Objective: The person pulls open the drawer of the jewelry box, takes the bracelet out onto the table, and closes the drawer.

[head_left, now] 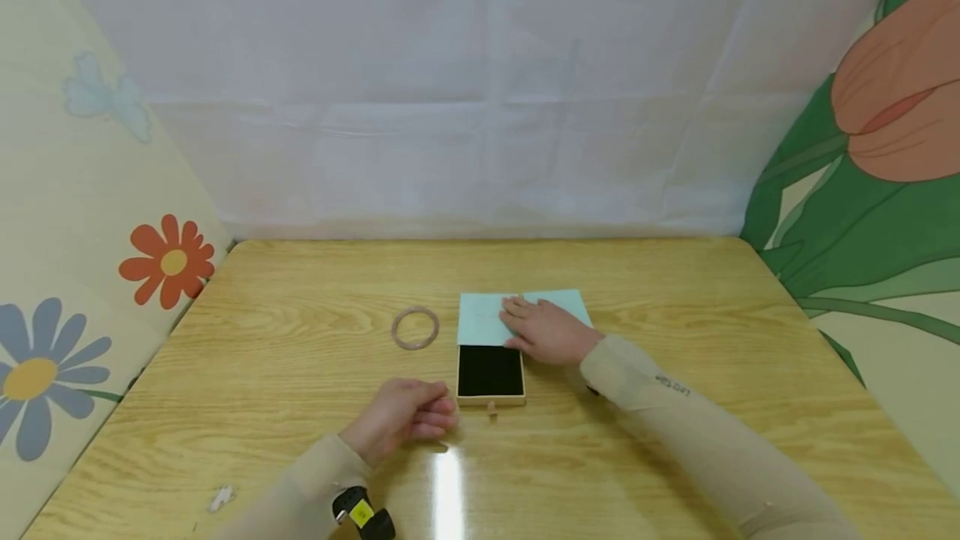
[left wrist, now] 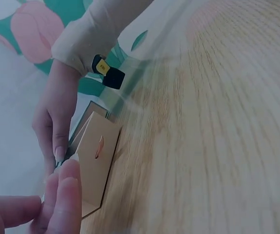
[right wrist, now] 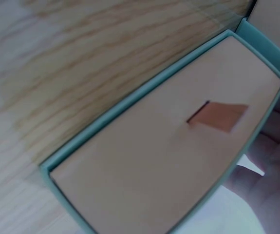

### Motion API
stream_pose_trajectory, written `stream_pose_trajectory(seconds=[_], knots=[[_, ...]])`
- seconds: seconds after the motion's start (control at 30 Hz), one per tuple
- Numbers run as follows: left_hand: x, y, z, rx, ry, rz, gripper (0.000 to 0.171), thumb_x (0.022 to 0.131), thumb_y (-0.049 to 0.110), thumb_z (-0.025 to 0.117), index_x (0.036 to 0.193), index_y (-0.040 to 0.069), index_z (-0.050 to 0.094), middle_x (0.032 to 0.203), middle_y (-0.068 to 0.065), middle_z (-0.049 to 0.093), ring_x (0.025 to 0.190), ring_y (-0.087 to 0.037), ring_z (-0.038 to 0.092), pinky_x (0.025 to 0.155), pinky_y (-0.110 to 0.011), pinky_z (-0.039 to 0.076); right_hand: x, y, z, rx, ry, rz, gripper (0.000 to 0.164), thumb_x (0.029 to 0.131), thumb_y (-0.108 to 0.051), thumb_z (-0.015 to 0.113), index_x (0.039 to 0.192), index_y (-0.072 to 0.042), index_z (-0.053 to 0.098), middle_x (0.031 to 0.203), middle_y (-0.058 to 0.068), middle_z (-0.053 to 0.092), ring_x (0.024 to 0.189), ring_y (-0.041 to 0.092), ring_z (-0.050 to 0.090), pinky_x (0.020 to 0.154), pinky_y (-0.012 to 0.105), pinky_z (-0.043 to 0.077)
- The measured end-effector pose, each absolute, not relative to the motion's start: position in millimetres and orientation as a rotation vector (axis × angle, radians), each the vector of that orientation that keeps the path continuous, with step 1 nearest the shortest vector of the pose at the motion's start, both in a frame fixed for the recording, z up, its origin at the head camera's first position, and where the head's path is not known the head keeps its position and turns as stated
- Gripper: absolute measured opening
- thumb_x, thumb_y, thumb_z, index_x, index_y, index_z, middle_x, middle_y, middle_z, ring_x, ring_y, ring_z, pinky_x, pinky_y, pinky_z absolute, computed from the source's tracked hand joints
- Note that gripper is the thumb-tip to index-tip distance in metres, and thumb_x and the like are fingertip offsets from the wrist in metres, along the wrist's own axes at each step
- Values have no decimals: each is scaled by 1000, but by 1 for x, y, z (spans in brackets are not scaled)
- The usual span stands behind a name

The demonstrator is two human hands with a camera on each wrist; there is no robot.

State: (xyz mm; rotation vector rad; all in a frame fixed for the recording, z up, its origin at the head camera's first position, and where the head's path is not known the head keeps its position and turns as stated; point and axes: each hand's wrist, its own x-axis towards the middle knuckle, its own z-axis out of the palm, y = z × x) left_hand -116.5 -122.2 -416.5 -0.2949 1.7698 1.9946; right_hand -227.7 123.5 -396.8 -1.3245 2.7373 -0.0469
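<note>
A light blue box (head_left: 480, 319) lies on the table, its left drawer (head_left: 491, 373) pulled out toward me and showing a black inside. My right hand (head_left: 551, 330) rests on the box's top with fingers spread, its thumb near the drawer's back right corner. Just left of the drawer's front corner is my left hand (head_left: 412, 413), fingers loosely bent, with nothing visible in it. The drawer's cream front (left wrist: 93, 163) carries a small brown tab (left wrist: 100, 147). In the right wrist view, a second drawer front (right wrist: 149, 141) sits inside a blue-green frame.
A pinkish ring-shaped bangle (head_left: 415, 328) lies left of the box. At the table's front left is a small whitish patch (head_left: 221, 498). A black wrist device (head_left: 363, 513) is on my left forearm. Printed cloth walls stand behind and at both sides.
</note>
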Motion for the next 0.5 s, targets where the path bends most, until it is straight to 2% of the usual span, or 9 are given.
stream_pose_trajectory(seconds=[0.27,0.5], knots=[[-112,-115,-421,-280,1725,1982,24,99,11,55,100,-12,63,72,-3,68,63,-11,68,59,-21,57,-229,123,-398,-1311,2741,-63,55,103,-31,49,143,5,42,150,23,36,139,35,34,107,55,34],[-107,-112,-424,-242,1679,1993,22,98,12,56,94,-6,67,70,-2,68,63,-11,68,57,-20,56,-229,123,-399,-1309,2741,-78,55,103,-31,50,143,5,42,149,23,36,138,35,34,107,56,34]])
